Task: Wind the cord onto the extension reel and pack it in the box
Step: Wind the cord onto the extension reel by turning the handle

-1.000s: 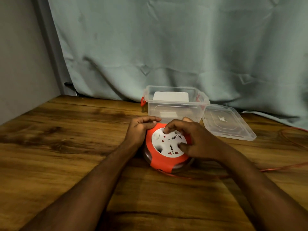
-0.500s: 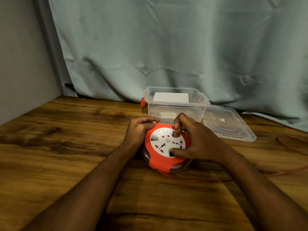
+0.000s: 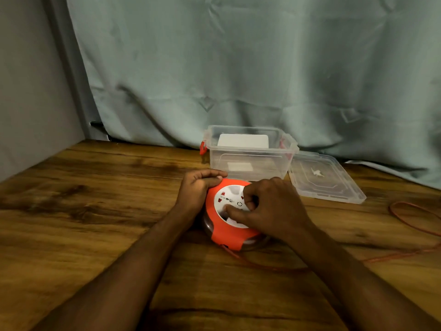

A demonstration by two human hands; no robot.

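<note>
An orange extension reel (image 3: 225,231) with a white socket face (image 3: 229,199) lies flat on the wooden table (image 3: 95,211). My left hand (image 3: 196,191) grips its left rim. My right hand (image 3: 269,209) rests on top, fingers pinched on the white dial. A thin orange cord (image 3: 274,267) leaves the reel's front and trails right, ending in a loop (image 3: 410,216) near the table's right edge. Just behind the reel stands the clear plastic box (image 3: 248,166), open, with red latches.
The box's clear lid (image 3: 327,180) lies flat to the right of the box. Something white (image 3: 243,140) leans inside the box at the back. A grey-green curtain (image 3: 238,68) hangs behind the table and a wall closes the left side.
My right hand has turned the white dial round, its fingers moving from the far side to the near right. The cord on the right has shifted. My left hand stays on the rim.
</note>
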